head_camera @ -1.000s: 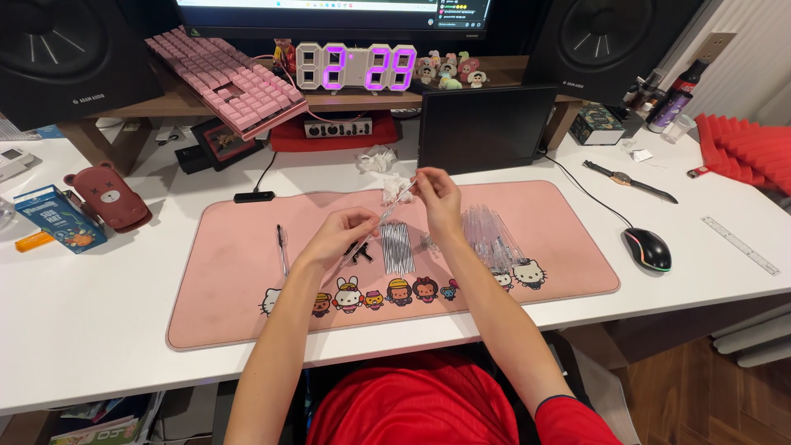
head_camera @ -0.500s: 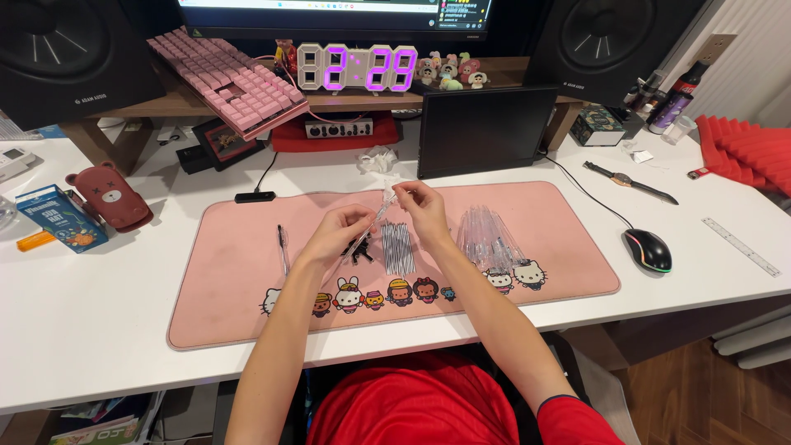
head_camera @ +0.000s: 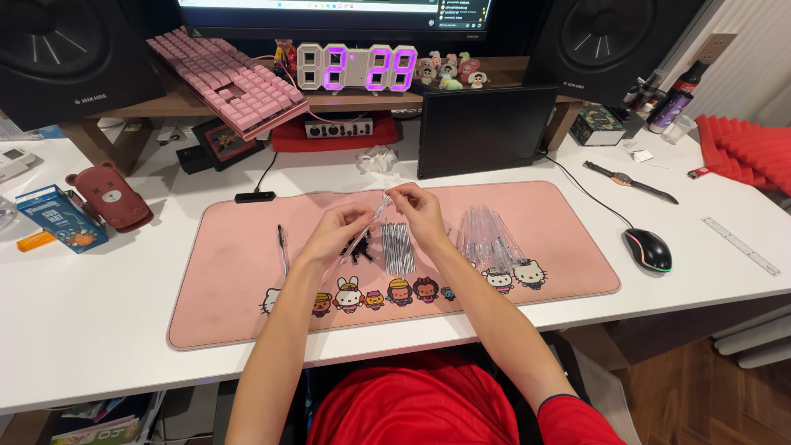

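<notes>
Above the middle of a pink desk mat (head_camera: 247, 288), a person's left hand (head_camera: 336, 233) and right hand (head_camera: 422, 216) come together on one clear pen barrel (head_camera: 368, 227), each pinching an end, the barrel slanting up toward the mat's far edge. The step in hand looks like pen assembly; the next move likely calls for a steady push along the barrel's axis. Beneath lie a bundle of ink refills (head_camera: 397, 247) (too many and too tight to count), a heap of clear barrels (head_camera: 488, 239) toward the right edge, and one finished pen (head_camera: 283, 245) to the left. One mouse (head_camera: 648, 249) sits off the mat.
</notes>
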